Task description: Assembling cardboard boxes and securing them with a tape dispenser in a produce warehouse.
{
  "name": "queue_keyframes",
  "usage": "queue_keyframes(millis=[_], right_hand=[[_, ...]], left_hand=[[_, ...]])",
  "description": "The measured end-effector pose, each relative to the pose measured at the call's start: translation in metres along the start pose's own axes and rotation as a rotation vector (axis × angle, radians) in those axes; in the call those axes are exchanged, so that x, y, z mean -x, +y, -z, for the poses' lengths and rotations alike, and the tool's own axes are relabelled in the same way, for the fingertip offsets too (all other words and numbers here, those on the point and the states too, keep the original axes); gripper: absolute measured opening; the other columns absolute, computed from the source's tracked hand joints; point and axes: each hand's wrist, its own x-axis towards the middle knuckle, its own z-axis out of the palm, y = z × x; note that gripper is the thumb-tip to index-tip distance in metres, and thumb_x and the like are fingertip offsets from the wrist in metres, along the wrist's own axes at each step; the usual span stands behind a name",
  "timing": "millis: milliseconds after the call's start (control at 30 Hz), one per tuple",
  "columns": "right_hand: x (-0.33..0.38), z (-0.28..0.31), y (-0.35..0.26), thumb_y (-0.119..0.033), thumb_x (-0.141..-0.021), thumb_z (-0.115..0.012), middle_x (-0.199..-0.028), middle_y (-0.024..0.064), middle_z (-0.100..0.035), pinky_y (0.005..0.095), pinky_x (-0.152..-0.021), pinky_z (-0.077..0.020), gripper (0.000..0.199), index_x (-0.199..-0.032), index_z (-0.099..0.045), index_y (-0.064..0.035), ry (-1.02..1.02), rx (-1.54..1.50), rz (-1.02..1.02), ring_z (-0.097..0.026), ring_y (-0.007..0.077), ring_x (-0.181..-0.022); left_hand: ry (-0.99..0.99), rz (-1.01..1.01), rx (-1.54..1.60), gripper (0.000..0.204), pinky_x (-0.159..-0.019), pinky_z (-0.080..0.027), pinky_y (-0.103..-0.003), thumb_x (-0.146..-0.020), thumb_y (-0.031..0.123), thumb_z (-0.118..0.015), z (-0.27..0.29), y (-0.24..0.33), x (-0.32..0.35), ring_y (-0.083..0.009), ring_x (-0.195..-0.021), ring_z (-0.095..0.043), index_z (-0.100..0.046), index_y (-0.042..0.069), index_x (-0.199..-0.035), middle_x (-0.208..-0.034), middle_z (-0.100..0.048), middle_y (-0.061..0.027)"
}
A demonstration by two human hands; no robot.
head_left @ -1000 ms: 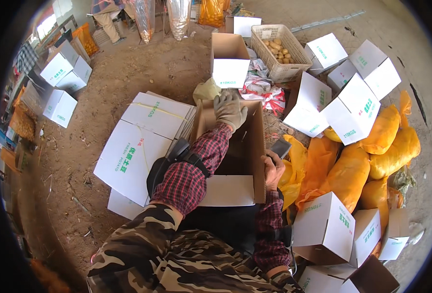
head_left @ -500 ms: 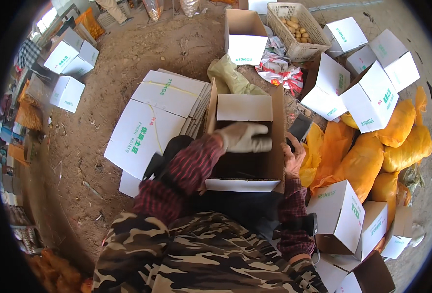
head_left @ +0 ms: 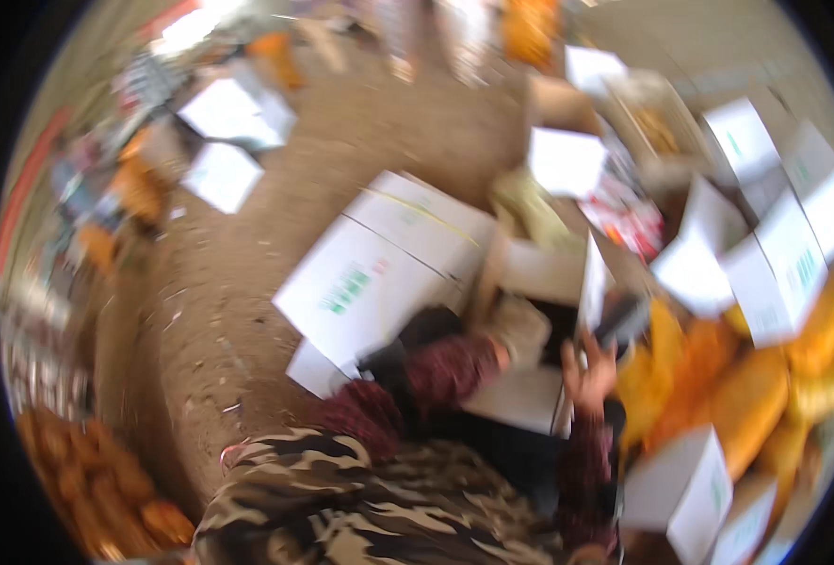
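Observation:
An open cardboard carton, white outside and brown inside, stands in front of my lap. My left hand, in a pale glove, is over the carton's opening at its left part; motion smears its fingers. At the carton's right side, my bare right hand is closed around a dark grey hand-held tool, its kind blurred. Just beyond these fingers a white right-hand flap stands up. The far flap leans into the opening. Deep shadow hides the carton's inside.
Flattened white cartons lie stacked at the left, bound with yellow strap. Orange sacks and open white cartons crowd the right. A plastic crate stands at the far right, beside a green sack. More orange sacks lie lower left.
The whole view has swung and blurred. My left hand has drawn back toward the carton's left side. My right hand and its tool have moved nearer to me, and the right flap now stands up.

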Motion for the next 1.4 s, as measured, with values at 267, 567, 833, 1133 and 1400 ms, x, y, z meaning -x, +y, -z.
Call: queue_keyframes(millis=[267, 567, 833, 1133, 1400], right_hand=[[0.084, -0.058, 0.071, -0.035, -0.100, -0.068, -0.127, 0.0183, -0.075, 0.0533, -0.083, -0.0594, 0.045, -0.138, -0.072, -0.0109, 0.159, 0.509, 0.343, -0.070, 0.0386, -0.078], [0.037, -0.038, 0.023, -0.028, -0.102, -0.061, -0.125, 0.0044, -0.077, 0.0435, -0.067, -0.0569, 0.035, -0.131, -0.076, -0.0158, 0.067, 0.273, 0.251, -0.063, 0.0345, -0.066], [0.013, -0.013, 0.090, -0.030, -0.096, -0.063, -0.119, 0.0256, -0.070, 0.0527, -0.082, -0.0587, 0.038, -0.123, -0.073, -0.0069, -0.014, -0.159, 0.019, -0.070, 0.0477, -0.095], [-0.039, 0.074, -0.046, -0.011, -0.091, -0.062, -0.110, 0.0084, -0.072, 0.0348, -0.080, -0.0546, 0.026, -0.110, -0.073, 0.0032, -0.024, -0.738, -0.444, -0.065, 0.0211, -0.096], [0.034, 0.020, 0.002, -0.006, -0.087, -0.050, -0.103, 0.0160, -0.071, 0.0333, -0.060, -0.0571, 0.037, -0.117, -0.070, 0.0039, -0.011, -0.829, -0.300, -0.069, 0.0218, -0.065]], left_hand=[[1.027, 0.276, 1.061, 0.067, -0.119, -0.041, -0.049, -0.103, 0.041, -0.062, -0.013, -0.093, -0.052, -0.0423, -0.142, -0.052, -0.047, -0.001, -0.153, -0.149, -0.055, -0.0277], [0.407, 0.102, 0.415, 0.081, -0.124, -0.032, -0.058, -0.097, 0.050, -0.063, -0.079, -0.042, -0.168, -0.0437, -0.150, -0.040, -0.041, 0.002, -0.159, -0.167, -0.037, -0.0253], [0.114, 0.120, 0.556, 0.100, -0.112, -0.042, -0.051, -0.077, 0.067, -0.076, -0.057, -0.070, -0.167, -0.0420, -0.132, -0.058, -0.054, 0.011, -0.156, -0.143, -0.062, -0.0224], [0.473, 0.097, 0.339, 0.070, -0.096, -0.053, -0.049, -0.095, 0.069, -0.060, -0.129, -0.109, -0.142, -0.0311, -0.107, -0.070, -0.069, 0.011, -0.133, -0.116, -0.074, -0.0170], [0.368, 0.173, 0.319, 0.088, -0.098, -0.045, -0.054, -0.081, 0.080, -0.065, -0.095, -0.049, -0.156, -0.0351, -0.112, -0.067, -0.062, 0.020, -0.145, -0.117, -0.072, -0.0139]])
